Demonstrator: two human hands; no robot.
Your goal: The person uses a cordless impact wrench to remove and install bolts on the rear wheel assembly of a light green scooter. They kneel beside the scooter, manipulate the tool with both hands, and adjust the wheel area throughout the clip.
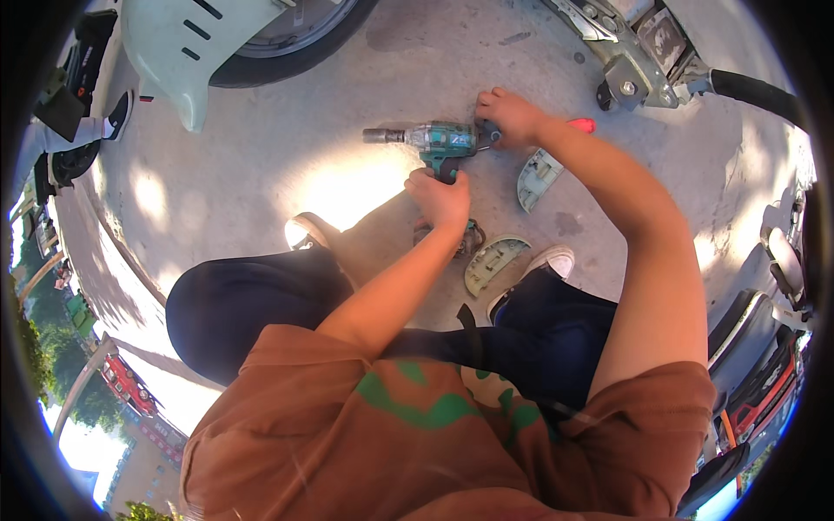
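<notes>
My left hand (439,198) grips the black-and-teal handle of a cordless power tool (446,137), whose metal socket (383,135) points left. At the tool's rear end, my right hand (508,117) is closed on something small and dark that I cannot make out. Beside it, a red handle (580,125) shows, partly behind my right arm. A pale plastic cover piece (536,182) lies below my right hand, and another (492,262) lies between my feet. A dark metal part (472,238) is partly hidden under my left forearm.
A scooter's pale fender (174,43) and wheel (287,52) stand at the top left, and a metal scooter frame (638,78) at the top right. Another person's shoe (119,117) is at the far left. Parked vehicles line the right rim, and my own shoes (552,260) rest on the concrete.
</notes>
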